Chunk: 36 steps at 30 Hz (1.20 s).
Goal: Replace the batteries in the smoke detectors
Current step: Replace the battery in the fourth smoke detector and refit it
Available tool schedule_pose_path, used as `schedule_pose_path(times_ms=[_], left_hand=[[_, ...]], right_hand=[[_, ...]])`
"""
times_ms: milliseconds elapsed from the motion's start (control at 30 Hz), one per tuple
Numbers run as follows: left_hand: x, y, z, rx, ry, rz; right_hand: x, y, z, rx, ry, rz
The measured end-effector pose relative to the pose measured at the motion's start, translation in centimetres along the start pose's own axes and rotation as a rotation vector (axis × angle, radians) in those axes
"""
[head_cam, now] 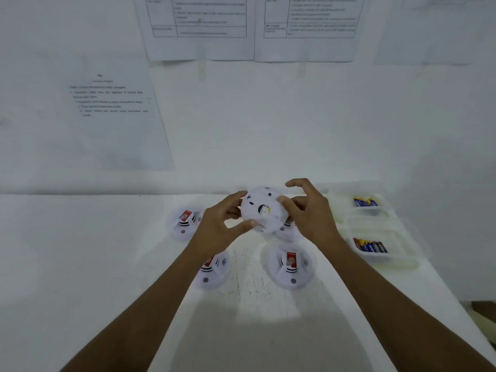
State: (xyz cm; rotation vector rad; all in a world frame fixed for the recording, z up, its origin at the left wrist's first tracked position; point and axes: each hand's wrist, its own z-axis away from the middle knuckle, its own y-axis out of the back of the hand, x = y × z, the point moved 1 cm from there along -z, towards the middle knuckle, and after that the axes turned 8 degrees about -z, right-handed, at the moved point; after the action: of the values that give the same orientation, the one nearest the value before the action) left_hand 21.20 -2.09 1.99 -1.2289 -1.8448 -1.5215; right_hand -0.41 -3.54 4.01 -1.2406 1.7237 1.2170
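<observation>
Both my hands hold a round white smoke detector [261,209] above the table, its back side turned toward me. My left hand [222,224] grips its left edge with the thumb below. On the right edge sits my right hand [308,210], thumb and middle fingers touching it, index finger raised. Three more white detectors with red labels lie face up on the table: one at the left [183,221], one under my left forearm [212,269], one near the front [290,265]. A further one [287,229] is mostly hidden behind the held detector.
A pale tray [375,224] stands at the right with batteries in a far compartment [365,202] and a near compartment [370,246]. Printed sheets [198,25] hang on the white wall behind. The table's right edge [456,299] runs diagonally.
</observation>
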Motion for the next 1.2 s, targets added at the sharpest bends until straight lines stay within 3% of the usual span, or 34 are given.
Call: schedule_pose_path(times_ms=[100,200,433,867,1200], left_hand=[[0.7,-1.0,0.4,-0.040,-0.026,-0.049],[1.0,-1.5,0.5,-0.042,-0.059,-0.029],[1.8,-0.3,0.7,-0.116,-0.111,-0.025],[1.9,0.3,1.5,-0.173,-0.160,-0.100],[2.8,1.0,1.2,-0.061,-0.189,-0.130]], right_hand=[[-0.4,0.3,1.1,0.013,-0.194,-0.239],[-1.1,0.4,2.2,-0.033,-0.267,-0.335],[-2.4,1.6,3.0,-0.218,-0.136,-0.160],[-3.5,1.0,4.1,-0.219,-0.037,-0.070],[-5.1,-0.2,4.5,-0.231,0.115,0.070]])
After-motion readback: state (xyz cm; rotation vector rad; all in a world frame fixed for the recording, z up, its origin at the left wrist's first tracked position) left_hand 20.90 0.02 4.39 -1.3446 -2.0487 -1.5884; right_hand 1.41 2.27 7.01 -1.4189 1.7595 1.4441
